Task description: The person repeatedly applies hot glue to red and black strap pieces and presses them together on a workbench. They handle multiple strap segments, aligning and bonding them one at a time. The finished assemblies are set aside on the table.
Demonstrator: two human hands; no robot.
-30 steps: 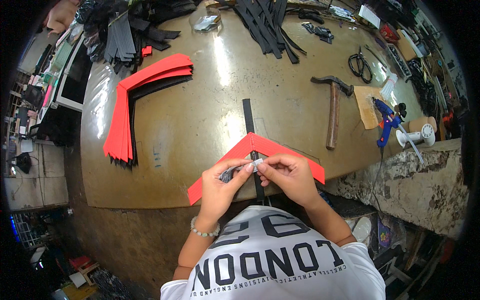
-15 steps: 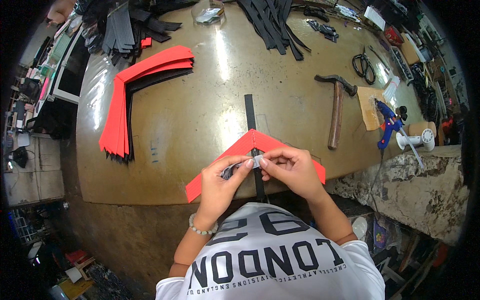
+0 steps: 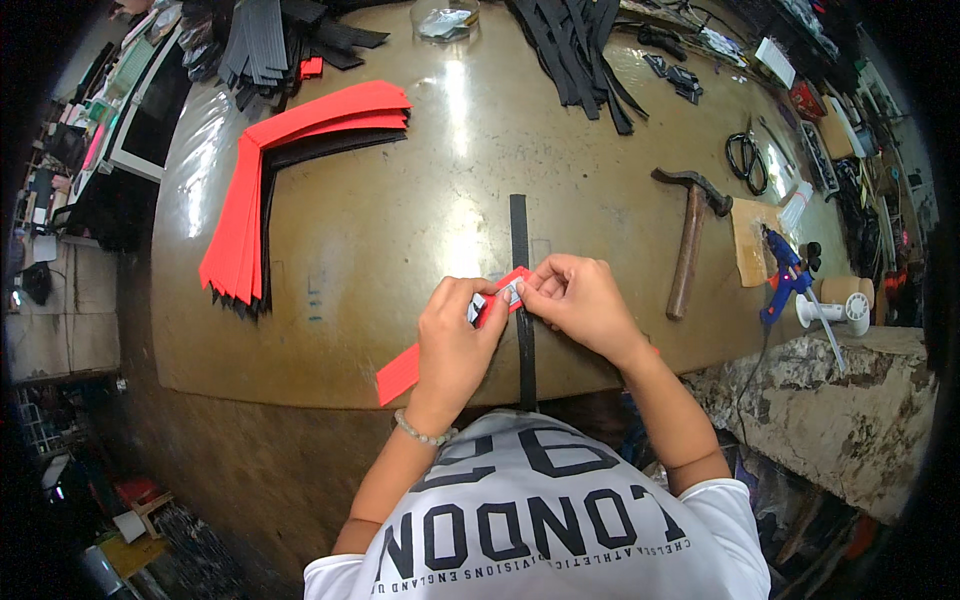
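Left grip [image 3: 452,335] nearly closed, thumb and index on the left end of the white tag [image 3: 515,291]; more tags [image 3: 475,308] poke out from the same hand, probably kept there to save reaching; count unclear. Right grip [image 3: 585,305] pinched small at the tag's right end, thumb toward index; hard to tell how firmly. Two-ended hold likely keeps the tag flat and straight against the red strip [image 3: 398,375], near its bend. Red strip sits at the bench [image 3: 420,230] front, one arm slanting down-left, rest mostly hidden by right hand. Black strip [image 3: 519,235] runs upright beneath the hands, maybe as a centre guide. Red stack [image 3: 235,215] lies left, nested bend in bend, probably so pieces lift off easily. Hammer [image 3: 688,250] and glue gun [image 3: 785,275] lie right, within reach but clear of the hands.
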